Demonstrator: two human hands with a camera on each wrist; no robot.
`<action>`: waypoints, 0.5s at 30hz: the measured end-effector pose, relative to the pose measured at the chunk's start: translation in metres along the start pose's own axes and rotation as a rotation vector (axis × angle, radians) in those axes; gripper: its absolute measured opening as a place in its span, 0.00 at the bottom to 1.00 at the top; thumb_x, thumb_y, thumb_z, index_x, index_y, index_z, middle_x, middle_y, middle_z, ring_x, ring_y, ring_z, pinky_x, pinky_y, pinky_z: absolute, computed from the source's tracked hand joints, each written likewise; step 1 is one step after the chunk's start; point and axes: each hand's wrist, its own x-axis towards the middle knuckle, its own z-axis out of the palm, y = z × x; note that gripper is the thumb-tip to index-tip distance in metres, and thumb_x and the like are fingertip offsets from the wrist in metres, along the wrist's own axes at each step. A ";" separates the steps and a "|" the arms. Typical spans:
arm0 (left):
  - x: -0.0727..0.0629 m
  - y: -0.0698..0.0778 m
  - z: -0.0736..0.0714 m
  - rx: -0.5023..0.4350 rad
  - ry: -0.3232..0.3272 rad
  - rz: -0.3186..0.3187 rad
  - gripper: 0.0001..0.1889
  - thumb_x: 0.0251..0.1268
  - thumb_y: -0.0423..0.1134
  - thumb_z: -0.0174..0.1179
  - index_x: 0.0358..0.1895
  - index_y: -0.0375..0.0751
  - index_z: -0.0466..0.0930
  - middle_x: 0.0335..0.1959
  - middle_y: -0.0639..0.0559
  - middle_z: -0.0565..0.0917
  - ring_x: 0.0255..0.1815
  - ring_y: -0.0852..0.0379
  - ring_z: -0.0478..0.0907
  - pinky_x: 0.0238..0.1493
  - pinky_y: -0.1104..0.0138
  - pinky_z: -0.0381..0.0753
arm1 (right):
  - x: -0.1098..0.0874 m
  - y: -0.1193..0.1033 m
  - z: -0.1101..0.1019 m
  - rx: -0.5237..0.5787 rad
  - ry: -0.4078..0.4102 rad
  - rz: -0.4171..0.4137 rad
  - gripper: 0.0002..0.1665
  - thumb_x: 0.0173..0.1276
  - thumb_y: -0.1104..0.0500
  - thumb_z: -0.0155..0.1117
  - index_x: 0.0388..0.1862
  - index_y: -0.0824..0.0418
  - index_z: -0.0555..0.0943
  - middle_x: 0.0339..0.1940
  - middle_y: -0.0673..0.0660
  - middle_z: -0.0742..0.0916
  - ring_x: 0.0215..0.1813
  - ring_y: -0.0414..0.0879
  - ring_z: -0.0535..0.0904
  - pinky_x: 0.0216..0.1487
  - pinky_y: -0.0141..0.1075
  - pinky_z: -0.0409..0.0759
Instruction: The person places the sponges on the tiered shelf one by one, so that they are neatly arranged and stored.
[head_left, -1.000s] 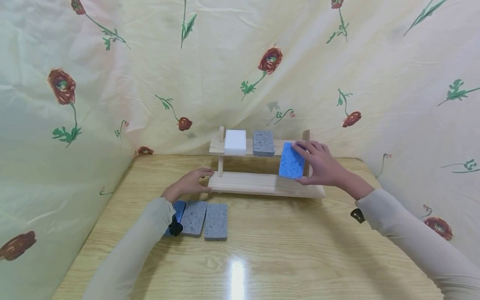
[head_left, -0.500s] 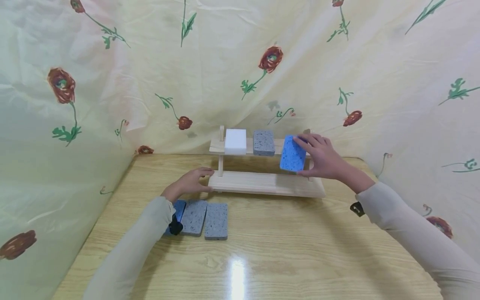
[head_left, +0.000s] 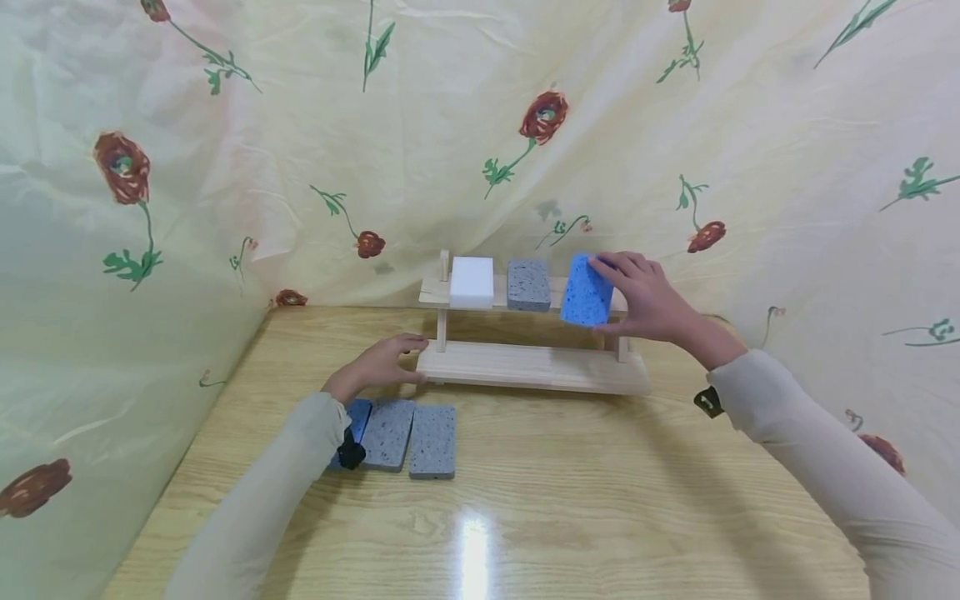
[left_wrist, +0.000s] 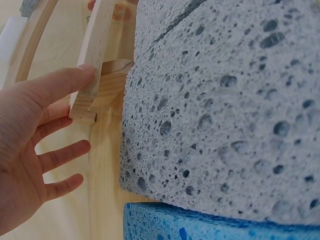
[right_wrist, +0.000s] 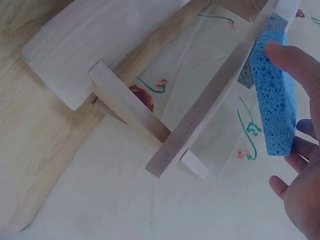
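In the head view my right hand (head_left: 647, 300) holds a blue sponge (head_left: 585, 292) between thumb and fingers, tilted, at the right end of the upper board of a two-tier wooden shelf (head_left: 532, 367). The right wrist view shows this blue sponge (right_wrist: 274, 100) edge-on, with the thumb on one face and fingertips at its lower edge. A white sponge block (head_left: 472, 282) and a grey sponge (head_left: 528, 285) stand on the upper board. My left hand (head_left: 378, 364) pinches the lower board's left end between thumb and index finger; the other fingers (left_wrist: 65, 156) are spread.
Two grey sponges (head_left: 432, 442) lie side by side on the wooden table (head_left: 570, 500), near my left forearm. A blue sponge (head_left: 360, 419) beside them is partly hidden by the sleeve and a black wrist strap. Flowered cloth (head_left: 420, 150) hangs behind the shelf.
My right hand has raised the blue sponge from in front of the gap between boards to the upper board's height. The left hand stays at the shelf's left end.
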 end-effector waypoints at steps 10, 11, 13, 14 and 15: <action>0.001 -0.001 0.000 -0.007 -0.002 0.004 0.39 0.66 0.46 0.70 0.77 0.40 0.65 0.80 0.43 0.64 0.81 0.41 0.58 0.79 0.47 0.63 | 0.008 0.008 -0.004 -0.003 -0.031 0.029 0.66 0.45 0.46 0.87 0.79 0.65 0.63 0.76 0.69 0.68 0.75 0.67 0.59 0.68 0.68 0.61; 0.000 0.000 0.000 -0.008 -0.002 0.004 0.39 0.66 0.46 0.70 0.77 0.40 0.65 0.80 0.43 0.64 0.81 0.41 0.58 0.79 0.47 0.63 | 0.009 0.008 -0.004 -0.003 -0.036 0.033 0.66 0.45 0.46 0.87 0.79 0.65 0.63 0.76 0.69 0.68 0.75 0.67 0.59 0.68 0.68 0.61; 0.000 0.000 0.000 -0.012 -0.002 0.002 0.39 0.66 0.46 0.70 0.77 0.40 0.65 0.80 0.43 0.64 0.81 0.41 0.58 0.79 0.47 0.63 | 0.010 0.008 -0.006 0.001 -0.047 0.041 0.67 0.45 0.46 0.88 0.79 0.64 0.63 0.77 0.68 0.67 0.75 0.67 0.59 0.68 0.68 0.61; 0.000 0.000 0.000 -0.013 -0.001 0.001 0.39 0.66 0.46 0.70 0.77 0.40 0.65 0.80 0.43 0.64 0.81 0.41 0.58 0.79 0.47 0.63 | 0.010 0.008 -0.006 0.002 -0.053 0.045 0.67 0.45 0.46 0.87 0.80 0.64 0.62 0.77 0.68 0.67 0.76 0.67 0.58 0.68 0.68 0.61; 0.000 0.000 0.000 -0.015 -0.001 0.001 0.39 0.66 0.46 0.70 0.77 0.40 0.65 0.80 0.44 0.64 0.81 0.42 0.58 0.79 0.47 0.63 | 0.011 0.008 -0.007 0.003 -0.059 0.048 0.67 0.45 0.46 0.87 0.80 0.64 0.62 0.77 0.68 0.67 0.76 0.67 0.58 0.68 0.68 0.61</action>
